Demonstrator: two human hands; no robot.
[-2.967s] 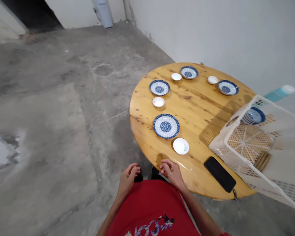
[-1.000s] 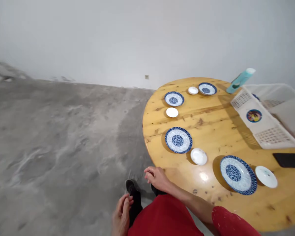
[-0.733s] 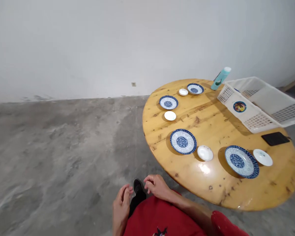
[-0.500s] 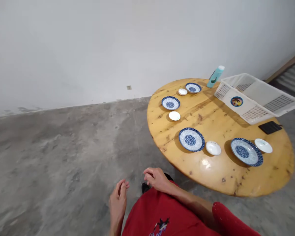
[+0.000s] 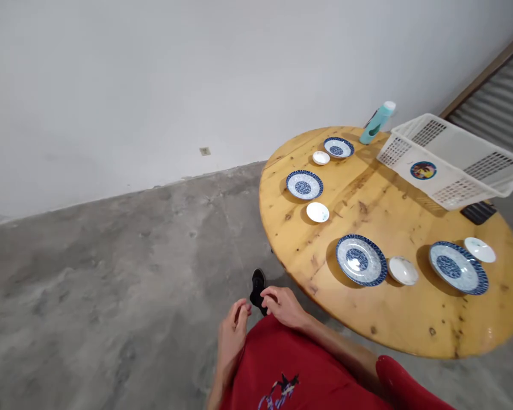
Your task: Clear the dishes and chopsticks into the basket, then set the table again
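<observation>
My left hand [image 5: 234, 331] hangs in front of the red shirt with its fingers loosely bent and apart, holding nothing. Close beside it, my right hand [image 5: 283, 307] is also empty, its fingers relaxed and slightly curled. Both are off the left edge of a round wooden table [image 5: 354, 310]. On the tabletop, the plate nearest my right hand is a blue-and-white plate [image 5: 361, 260], with a small white bowl [image 5: 403, 270] next to it. Farther round lie another patterned plate [image 5: 304, 185] and a white bowl [image 5: 317, 212].
A white plastic basket [image 5: 447, 173] stands at the table's far right, near a light-blue bottle [image 5: 377, 123] and a black flat object [image 5: 477, 212]. More patterned plates [image 5: 458, 267] and small bowls [image 5: 479, 249] lie around the rim. Behind is a white wall [image 5: 154, 85]; concrete floor [image 5: 111, 285] lies left.
The view has shifted and turned, and the table now appears nearer. My left hand has come closer to my right. A shoe shows more fully below. The dishes stay in place on the table.
</observation>
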